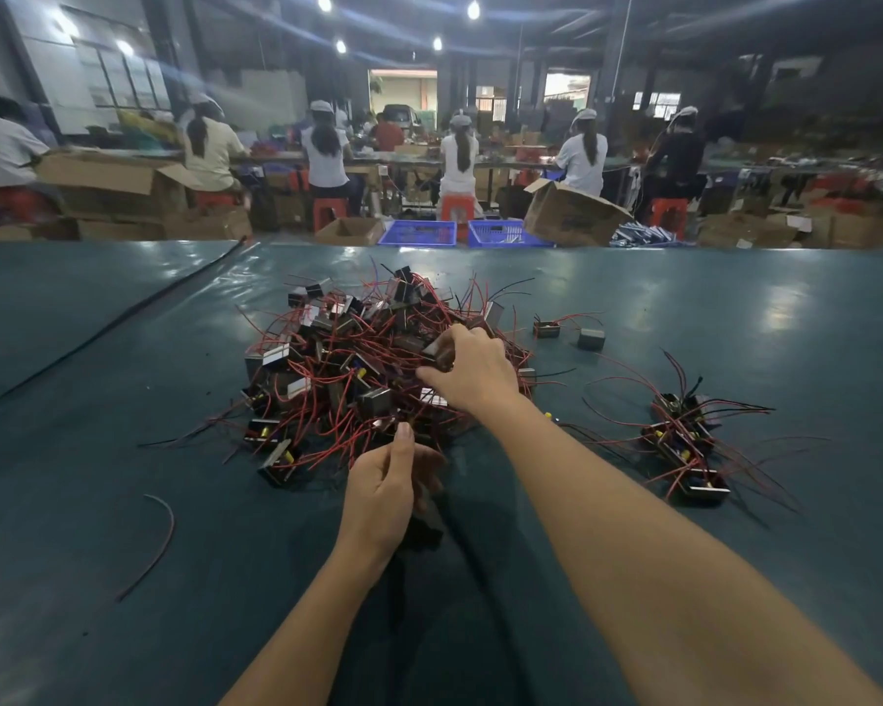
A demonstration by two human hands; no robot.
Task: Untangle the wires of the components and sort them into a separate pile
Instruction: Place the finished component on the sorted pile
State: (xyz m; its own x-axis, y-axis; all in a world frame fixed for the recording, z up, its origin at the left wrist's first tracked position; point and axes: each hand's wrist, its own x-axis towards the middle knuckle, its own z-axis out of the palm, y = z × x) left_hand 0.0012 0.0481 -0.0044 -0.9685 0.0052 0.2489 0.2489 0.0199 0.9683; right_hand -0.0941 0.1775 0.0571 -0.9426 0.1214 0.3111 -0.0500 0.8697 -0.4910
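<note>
Your right hand curls its fingers round a component atop the tangled pile on the green surface. Your left hand curls at the pile's near edge, its grip impossible to tell. Sorted components lie well apart, right.

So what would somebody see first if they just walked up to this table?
A big heap of little boxes tangled in red wires sits in the middle of the green table. The right hand reaches in and grips one box on the heap's right side, and the left hand is at its near edge. A smaller, neater pile lies off to the right.
</note>
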